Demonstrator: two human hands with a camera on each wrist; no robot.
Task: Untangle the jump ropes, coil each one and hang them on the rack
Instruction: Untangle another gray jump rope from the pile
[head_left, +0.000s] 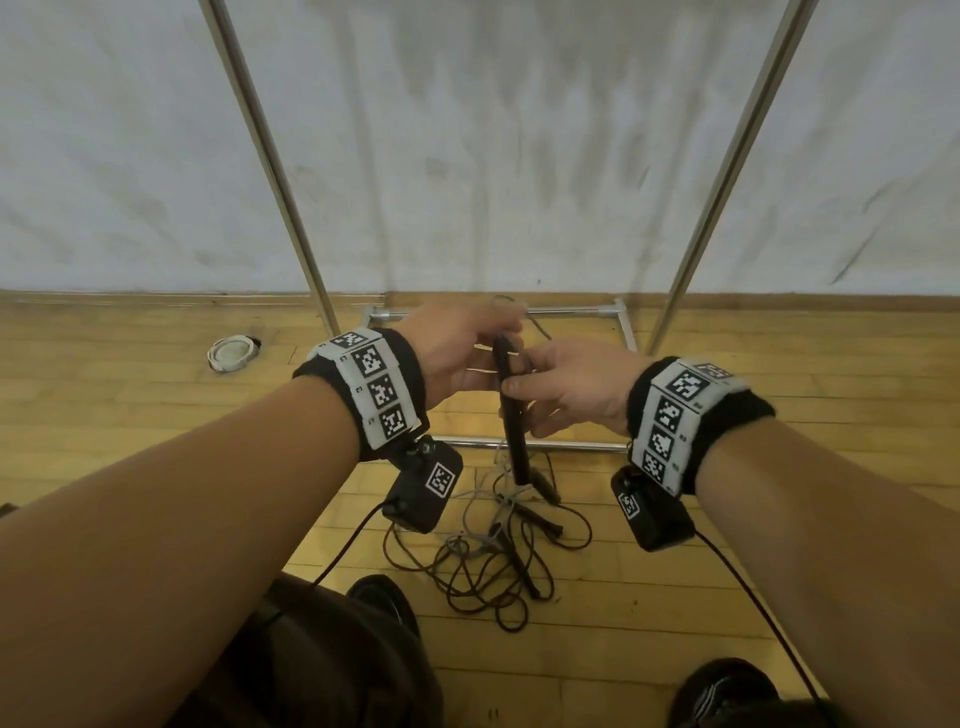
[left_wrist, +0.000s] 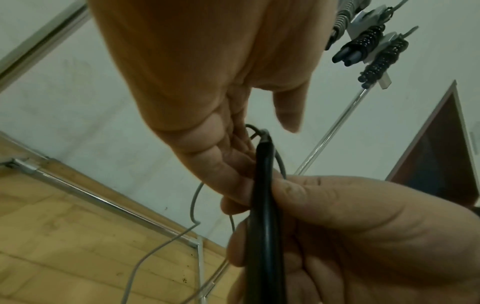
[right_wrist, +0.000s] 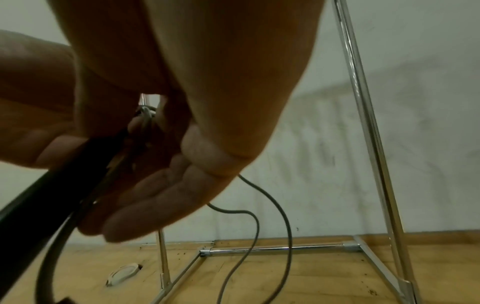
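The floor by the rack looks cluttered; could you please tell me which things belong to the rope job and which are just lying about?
Job:
- black handle, held by right hand
- grey rope, at left hand
- tangled ropes on the floor
- rack
- coiled ropes already hung

Lying about:
- white ring on the floor

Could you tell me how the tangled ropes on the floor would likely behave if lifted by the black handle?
The tangled ropes look thin and floppy, lying in loose loops, so they would probably dangle rather than keep shape. Since strands cross each other, they may rise as one clump. The black handle, gripped by the right hand, looks rigid; the left hand pinches the grey cord at its top.
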